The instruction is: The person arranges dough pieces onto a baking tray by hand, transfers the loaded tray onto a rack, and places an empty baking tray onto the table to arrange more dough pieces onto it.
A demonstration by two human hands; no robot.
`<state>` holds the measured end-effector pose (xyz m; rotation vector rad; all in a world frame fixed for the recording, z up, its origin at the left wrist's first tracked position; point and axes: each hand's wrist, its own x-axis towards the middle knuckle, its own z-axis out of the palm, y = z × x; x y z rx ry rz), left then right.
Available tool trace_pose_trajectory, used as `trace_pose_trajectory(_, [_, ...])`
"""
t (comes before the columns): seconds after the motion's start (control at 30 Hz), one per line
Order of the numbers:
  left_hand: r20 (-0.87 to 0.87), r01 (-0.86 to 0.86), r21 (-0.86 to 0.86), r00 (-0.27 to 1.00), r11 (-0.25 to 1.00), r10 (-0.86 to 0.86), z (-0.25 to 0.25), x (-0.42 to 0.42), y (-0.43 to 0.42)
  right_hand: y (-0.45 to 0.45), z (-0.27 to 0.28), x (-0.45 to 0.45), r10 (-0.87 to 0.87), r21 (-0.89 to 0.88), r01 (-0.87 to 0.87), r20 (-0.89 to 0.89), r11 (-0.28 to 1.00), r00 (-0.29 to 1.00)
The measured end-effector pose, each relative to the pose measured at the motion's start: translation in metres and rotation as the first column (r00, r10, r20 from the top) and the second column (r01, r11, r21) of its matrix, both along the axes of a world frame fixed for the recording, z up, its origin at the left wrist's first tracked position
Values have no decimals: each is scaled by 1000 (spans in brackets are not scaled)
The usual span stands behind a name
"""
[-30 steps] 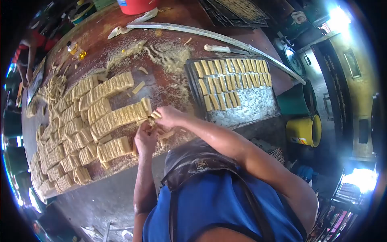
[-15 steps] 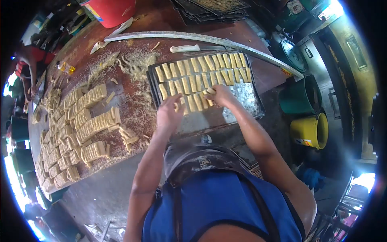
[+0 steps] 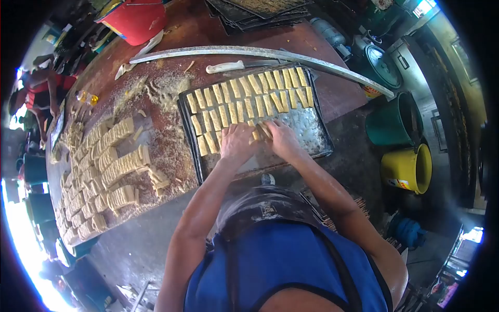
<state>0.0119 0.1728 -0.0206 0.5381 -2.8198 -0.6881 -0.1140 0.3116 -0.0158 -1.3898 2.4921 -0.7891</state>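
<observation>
A dark baking tray (image 3: 326,136) lies before me, with rows of pale dough sticks (image 3: 240,88) laid side by side on it. My left hand (image 3: 237,142) is over the tray's nearer row, its fingers closed around a dough stick that they mostly hide. Close beside it, my right hand (image 3: 284,140) is closed on a few dough sticks (image 3: 264,130), whose ends show between the two hands. Shiny bare metal shows at the tray's right side.
Stacked piles of cut dough sticks (image 3: 122,162) cover the table's left part, near scattered flour. Behind the tray lie a white-handled knife (image 3: 225,67) and a long metal strip (image 3: 249,51). A red bucket (image 3: 139,23) stands farther back. Green (image 3: 390,120) and yellow (image 3: 405,170) buckets stand right. Another person (image 3: 44,86) is at far left.
My left hand has moved right along the nearer row, leaving dough sticks uncovered at its left. My right hand remains close by with sticks in it. The view has shifted slightly.
</observation>
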Motion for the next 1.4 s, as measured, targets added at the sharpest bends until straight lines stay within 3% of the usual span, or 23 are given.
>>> trace_pose_trajectory(0.07, [-4,18,-4,1000,1000,-18,-4,2,-3,3,-9,-1,-9,-49,13,85,999,996])
trace_pose_trajectory(0.2, [-79,60,-18,995,998,-61,1,2,-7,0,-1,6,-93,-68,98,75,993,993])
trace_pose_trajectory(0.3, [-99,135,46,987,990,-130,10,0,-11,1,2,12,-66,-27,68,71,997,995])
trace_pose_trajectory(0.37, [-88,163,62,984,985,-157,-1,-1,-14,5,-6,11,-102,-94,119,168,988,981])
trace_pose_trajectory(0.5, [-89,193,14,978,981,-191,-2,-7,-11,4,5,4,-211,35,208,197,977,957])
trace_pose_trajectory(0.57, [-74,200,-4,977,980,-200,-3,-6,-7,3,6,-2,-384,82,392,455,916,803])
trace_pose_trajectory(0.7, [26,197,-54,980,979,-196,7,-10,4,8,-11,-25,-315,-92,394,449,915,836])
trace_pose_trajectory(0.77, [39,178,-79,984,981,-176,3,-13,8,9,-10,-25,-201,-192,219,111,957,973])
trace_pose_trajectory(0.9, [-9,93,-3,996,996,-93,-6,-22,11,10,-15,-27,-83,-195,98,82,976,993])
trace_pose_trajectory(1.1, [-74,-47,13,996,999,48,10,1,16,2,-17,-34,-79,-180,121,229,976,970])
trace_pose_trajectory(1.23, [-207,-278,-96,945,956,254,14,66,-11,-2,-11,-32,-120,-70,134,178,988,977])
trace_pose_trajectory(1.37, [-270,-598,69,759,798,592,14,163,-42,-6,-2,-30,-154,5,155,149,988,977])
trace_pose_trajectory(1.4, [-266,-633,55,736,772,622,9,192,-52,-7,-4,-29,-154,-97,170,157,981,975])
